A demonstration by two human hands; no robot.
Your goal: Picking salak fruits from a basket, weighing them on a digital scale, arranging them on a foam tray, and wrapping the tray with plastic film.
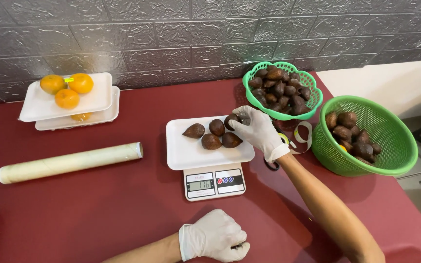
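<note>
Five brown scaly fruits (212,134) sit on the white foam tray (186,153), which rests on a small digital kitchen scale (214,183) near the middle of the dark red table (98,209). The fifth, at about two o'clock on the tray, is the one the gloved right hand (258,130) is pinching: its fingers are closed on that fruit (232,120) at the tray's far right corner. To do this well, I would judge the fruit should be set down gently inside the tray's rim and the hand lifted fully clear, so the scale's reading settles without the weight of the glove

The gloved left hand (215,238) lies at six o'clock from the scale, curled into a loose fist on the table and holding nothing that I can see

At two o'clock from the tray stands a small green basket (313,100) heaped with more of the fruit; at three o'clock a larger green basket (391,141) holds a few. At nine o'clock lies a long pale roll (69,162), and at ten o'clock two stacked white trays (98,100) carry oranges (66,90)
</note>
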